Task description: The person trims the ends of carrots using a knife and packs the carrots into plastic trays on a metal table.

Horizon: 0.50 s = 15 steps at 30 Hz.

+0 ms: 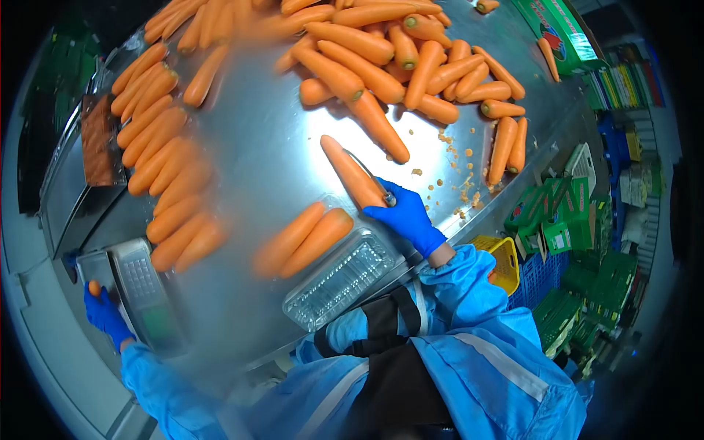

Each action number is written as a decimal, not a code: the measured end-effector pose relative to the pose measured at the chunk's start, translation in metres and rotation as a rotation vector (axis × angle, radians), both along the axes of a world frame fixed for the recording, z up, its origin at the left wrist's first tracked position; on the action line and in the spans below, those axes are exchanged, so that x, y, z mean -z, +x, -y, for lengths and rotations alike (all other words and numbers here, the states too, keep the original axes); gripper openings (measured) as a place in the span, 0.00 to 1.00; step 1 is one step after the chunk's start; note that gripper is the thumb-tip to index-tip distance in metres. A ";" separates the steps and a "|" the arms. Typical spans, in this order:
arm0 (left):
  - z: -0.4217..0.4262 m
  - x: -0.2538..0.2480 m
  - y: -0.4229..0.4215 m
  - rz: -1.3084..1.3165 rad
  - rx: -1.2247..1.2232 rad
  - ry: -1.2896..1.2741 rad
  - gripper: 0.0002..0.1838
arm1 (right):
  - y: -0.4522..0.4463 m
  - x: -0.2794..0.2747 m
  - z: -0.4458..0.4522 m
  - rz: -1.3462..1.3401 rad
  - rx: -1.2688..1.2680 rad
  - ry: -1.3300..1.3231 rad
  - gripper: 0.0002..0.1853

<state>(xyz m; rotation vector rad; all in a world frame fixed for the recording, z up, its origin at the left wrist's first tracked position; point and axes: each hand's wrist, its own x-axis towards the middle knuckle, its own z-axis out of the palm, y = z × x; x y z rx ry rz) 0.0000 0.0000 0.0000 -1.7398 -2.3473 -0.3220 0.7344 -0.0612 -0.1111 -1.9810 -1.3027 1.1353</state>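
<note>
My right hand [407,218], in a blue glove, is closed around the thick end of a carrot [350,172] at the table's middle. A thin curved metal tool lies along that carrot under my fingers; its kind is unclear. Out at the left, my gloved left hand [107,314] is closed on an orange piece [94,288], apparently a carrot seen end-on, beside a scale with a keypad [138,279]. A clear plastic tray [339,280] sits near the front edge, with two carrots [317,242] just beyond it.
A heap of carrots [367,66] covers the far part of the metal table [249,139], with a row of carrots [169,169] at left. Orange scraps [463,196] lie at right. Green boxes [554,213] and a yellow crate [504,264] stand beyond the right edge.
</note>
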 end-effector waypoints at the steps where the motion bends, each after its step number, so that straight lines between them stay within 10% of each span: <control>1: -0.001 -0.021 0.024 0.009 -0.058 0.051 0.23 | -0.004 0.007 -0.001 -0.157 0.065 0.012 0.37; 8: 0.014 -0.065 0.237 0.843 0.268 0.469 0.27 | 0.035 -0.059 0.025 -0.762 0.142 -0.224 0.32; 15: -0.006 -0.001 0.485 2.255 0.611 0.094 0.38 | 0.039 -0.120 0.057 -0.801 0.011 0.169 0.36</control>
